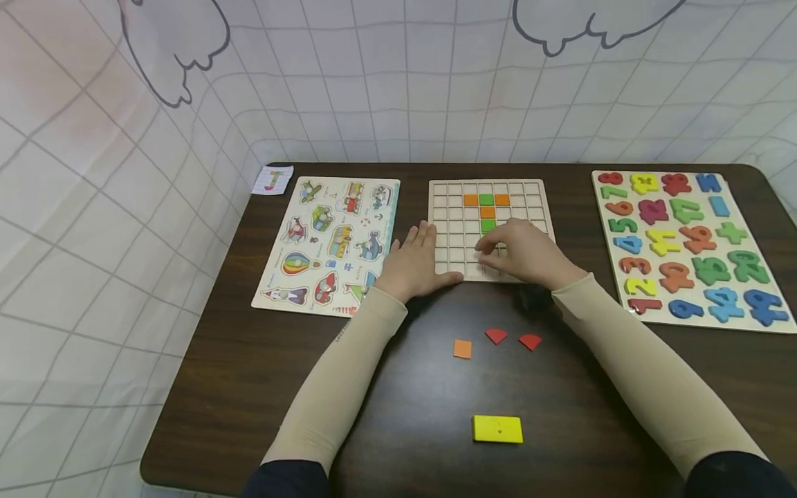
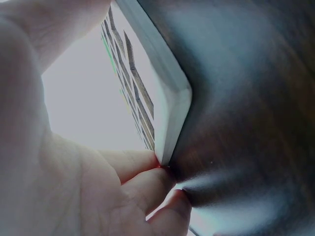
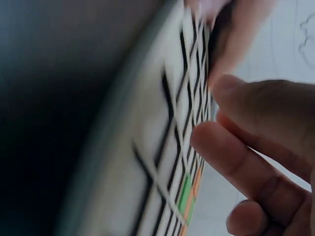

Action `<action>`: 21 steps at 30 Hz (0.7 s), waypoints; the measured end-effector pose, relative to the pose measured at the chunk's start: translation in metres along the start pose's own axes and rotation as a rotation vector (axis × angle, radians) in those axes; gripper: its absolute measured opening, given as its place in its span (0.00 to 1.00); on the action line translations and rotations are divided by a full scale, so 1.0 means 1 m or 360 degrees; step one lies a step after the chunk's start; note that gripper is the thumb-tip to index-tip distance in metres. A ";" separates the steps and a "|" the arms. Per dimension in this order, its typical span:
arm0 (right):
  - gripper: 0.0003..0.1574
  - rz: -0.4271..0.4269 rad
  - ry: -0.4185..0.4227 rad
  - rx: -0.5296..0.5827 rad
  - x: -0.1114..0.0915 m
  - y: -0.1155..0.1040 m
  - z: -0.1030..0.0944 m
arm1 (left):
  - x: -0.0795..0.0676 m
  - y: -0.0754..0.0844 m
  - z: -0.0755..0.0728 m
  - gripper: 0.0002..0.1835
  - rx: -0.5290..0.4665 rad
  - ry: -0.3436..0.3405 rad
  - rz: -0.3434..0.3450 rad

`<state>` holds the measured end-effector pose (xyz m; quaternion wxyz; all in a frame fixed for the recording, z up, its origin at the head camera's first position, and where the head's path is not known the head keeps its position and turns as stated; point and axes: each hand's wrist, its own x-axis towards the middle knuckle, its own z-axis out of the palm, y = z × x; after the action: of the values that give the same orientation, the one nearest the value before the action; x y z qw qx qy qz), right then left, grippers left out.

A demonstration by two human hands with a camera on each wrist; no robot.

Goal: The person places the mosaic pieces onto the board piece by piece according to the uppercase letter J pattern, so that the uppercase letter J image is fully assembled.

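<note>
- My left hand [image 1: 416,266] steadies against the board's left edge, fingers extended, touching it, my thumb spread toward the near corner.
- My right hand [image 1: 526,252] is over the board, fingers bent; thumb and forefinger stand slightly apart, with nothing visible between them.
- The board [image 1: 450,252] lies flat on the table [image 1: 386,429], between my hands and partly under my right one.
- On it I see a row of orange, green [image 1: 486,200], orange, then orange and green running down from the middle; my right hand hides some cells below.
- Nearer me lie an orange tile [image 1: 463,348], two red pieces [image 1: 496,336] and a yellow block [image 1: 498,429].
- The vehicle puzzle [image 1: 316,242] is to my left, the number puzzle [image 1: 688,245] to my right.
</note>
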<state>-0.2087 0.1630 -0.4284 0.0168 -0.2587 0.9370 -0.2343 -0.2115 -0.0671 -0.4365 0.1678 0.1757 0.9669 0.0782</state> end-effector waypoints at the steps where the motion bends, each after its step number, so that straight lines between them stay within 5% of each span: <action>1: 0.07 -0.0041 -0.0013 0.0015 -0.004 -0.004 0.003 | 0.000 0.000 0.000 0.61 0.0001 0.0001 0.0001; 11: 0.11 -0.0345 -0.0219 0.0057 -0.042 -0.051 0.026 | 0.001 0.000 -0.004 0.61 -0.0004 -0.0002 -0.0001; 17: 0.23 -0.0477 -0.0188 -0.0180 -0.065 -0.072 0.033 | 0.000 0.001 -0.003 0.61 -0.0017 -0.0012 -0.0012; 21: 0.22 -0.0517 -0.0174 -0.0306 -0.074 -0.081 0.036 | -0.001 0.000 -0.001 0.62 -0.0019 -0.0021 -0.0016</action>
<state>-0.1006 0.1230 -0.4311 0.0047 -0.4193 0.8986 -0.1291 -0.2111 -0.0670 -0.4353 0.1757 0.1702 0.9662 0.0820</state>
